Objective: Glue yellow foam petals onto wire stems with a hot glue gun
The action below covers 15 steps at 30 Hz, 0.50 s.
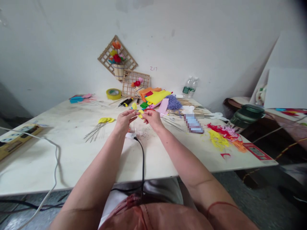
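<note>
My left hand (125, 121) and my right hand (153, 119) meet above the middle of the table, both closed in a pinch. A small yellow felt petal (141, 113) is held between their fingertips; my fingers partly cover it. Just beyond them is another yellow piece (134, 105). Below my hands a small white device (130, 135) with a black cord lies on the table, partly hidden by my left hand. To the left lies a bunch of yellow petals (106, 120) on thin wire stems (94, 131).
Felt sheets (158, 96), purple strips (174, 102) and thin sticks lie behind my hands. A phone (193, 123) and yellow scraps (218, 140) are to the right. A power strip (20, 140) with a white cable is at left; yellow tape (113, 94) stands near the wall.
</note>
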### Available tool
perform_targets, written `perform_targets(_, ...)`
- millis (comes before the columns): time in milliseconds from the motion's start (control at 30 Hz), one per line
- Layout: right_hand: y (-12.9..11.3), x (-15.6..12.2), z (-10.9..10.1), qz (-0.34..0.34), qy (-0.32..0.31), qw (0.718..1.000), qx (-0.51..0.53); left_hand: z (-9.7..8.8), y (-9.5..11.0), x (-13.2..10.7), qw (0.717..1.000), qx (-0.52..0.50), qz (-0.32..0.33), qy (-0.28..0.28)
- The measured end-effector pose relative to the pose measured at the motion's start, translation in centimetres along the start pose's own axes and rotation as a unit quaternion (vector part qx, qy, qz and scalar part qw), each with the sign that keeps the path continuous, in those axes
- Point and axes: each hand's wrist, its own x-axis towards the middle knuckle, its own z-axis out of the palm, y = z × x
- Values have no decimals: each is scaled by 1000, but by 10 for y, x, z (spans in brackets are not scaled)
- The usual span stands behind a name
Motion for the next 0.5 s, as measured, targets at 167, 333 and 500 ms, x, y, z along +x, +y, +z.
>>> perform_targets(167, -10, 4, -7, 21, 65, 995, 71, -5, -2, 0, 999, 24, -21, -16)
perform_targets(333, -15, -2, -2, 16, 46, 992, 118, -4, -7, -2, 995, 32, -59, -71)
perform_targets(500, -13, -4, 3, 34, 72, 986, 144, -2, -10, -2, 993, 39, -63, -92)
